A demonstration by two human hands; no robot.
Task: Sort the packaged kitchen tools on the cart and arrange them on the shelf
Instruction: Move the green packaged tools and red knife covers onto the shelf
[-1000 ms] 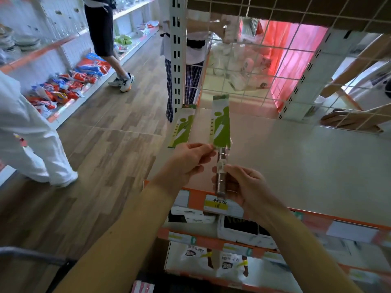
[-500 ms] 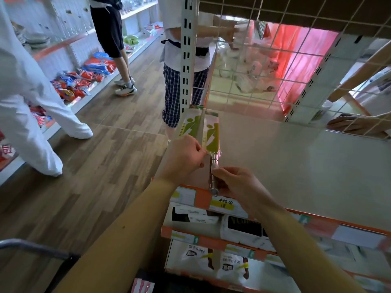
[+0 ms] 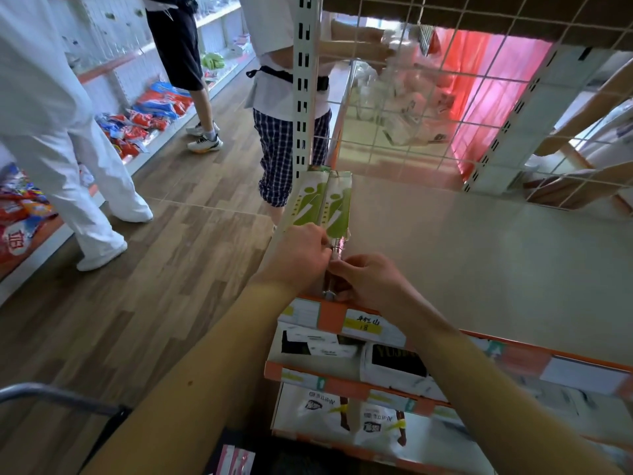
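Note:
Two packaged kitchen tools with green-and-white card backs lie side by side at the shelf's left end. The left package [image 3: 307, 200] rests against the shelf upright. The right package [image 3: 338, 207] has a metal handle [image 3: 334, 269] pointing toward me. My left hand [image 3: 298, 258] pinches the lower edge of the cards near the handle's top. My right hand [image 3: 370, 286] grips the metal handle just above the shelf's front edge. The pale shelf board [image 3: 479, 255] stretches to the right.
A wire grid back panel [image 3: 445, 97] and a white slotted upright [image 3: 305, 80] bound the shelf. Boxed goods [image 3: 394, 365] fill the lower shelves. Three people stand in the aisle to the left. The cart's grey handle [image 3: 51, 395] is at bottom left.
Both hands moved the right package forward and left until it lies beside the first one. The people in the aisle walked closer.

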